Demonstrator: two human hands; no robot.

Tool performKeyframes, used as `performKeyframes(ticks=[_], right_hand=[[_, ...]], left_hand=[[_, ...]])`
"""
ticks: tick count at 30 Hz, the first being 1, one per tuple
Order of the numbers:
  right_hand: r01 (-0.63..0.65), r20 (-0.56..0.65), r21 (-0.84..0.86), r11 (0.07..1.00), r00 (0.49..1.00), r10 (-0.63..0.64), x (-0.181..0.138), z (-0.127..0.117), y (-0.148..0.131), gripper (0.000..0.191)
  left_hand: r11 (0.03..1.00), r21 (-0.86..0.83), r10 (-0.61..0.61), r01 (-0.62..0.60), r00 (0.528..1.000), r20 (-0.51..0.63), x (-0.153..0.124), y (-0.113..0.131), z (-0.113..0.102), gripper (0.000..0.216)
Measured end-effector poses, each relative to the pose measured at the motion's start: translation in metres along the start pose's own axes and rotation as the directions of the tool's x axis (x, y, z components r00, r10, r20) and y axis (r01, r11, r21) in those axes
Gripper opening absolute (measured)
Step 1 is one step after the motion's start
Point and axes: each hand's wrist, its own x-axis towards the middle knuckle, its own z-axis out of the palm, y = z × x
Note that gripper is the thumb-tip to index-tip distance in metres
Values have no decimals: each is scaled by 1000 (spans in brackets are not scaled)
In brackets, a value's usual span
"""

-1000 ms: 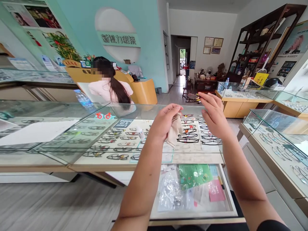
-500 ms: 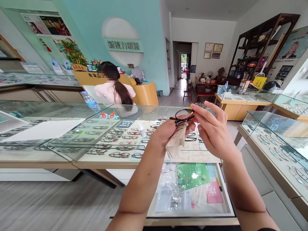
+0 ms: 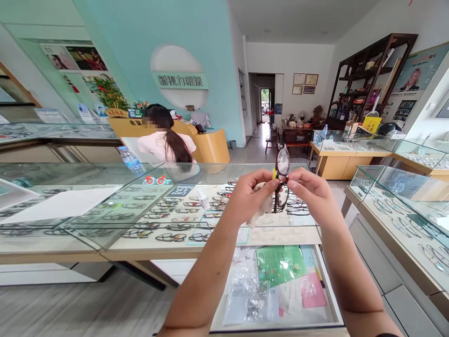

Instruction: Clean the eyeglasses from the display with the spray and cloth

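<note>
Left hand (image 3: 254,194) and right hand (image 3: 314,192) are pinching dark-framed eyeglasses (image 3: 283,162) between thumbs and fingers, holding them on end above the glass worktop (image 3: 150,254). The left is also clutching a pale cloth (image 3: 262,209).

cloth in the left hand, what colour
Beige; the cloth shows best in the head view.

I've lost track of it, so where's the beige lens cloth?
In the head view, the beige lens cloth is in your left hand, just left of the eyeglasses.
</note>
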Motion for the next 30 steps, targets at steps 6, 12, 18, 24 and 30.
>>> performKeyframes(ticks=[6,12,18,24,30], right_hand=[[-91,49,229,969,995,81,4,5,0,25],[-152,63,311,938,988,140,6,3,7,32],[-195,66,356,914,981,184,6,3,10,28],[-218,25,299,929,975,221,7,-5,2,20],[-295,13,203,934,954,298,11,-14,0,11]], left_hand=[[992,96,86,-85,996,-12,-3,2,2,44],[992,110,61,-57,998,-32,-2,2,-2,46],[988,135,88,-81,995,-45,0,1,-6,43],[908,365,288,-204,939,-191,1,-9,-18,24],[727,613,516,-310,835,-189,4,-15,-35,19]])
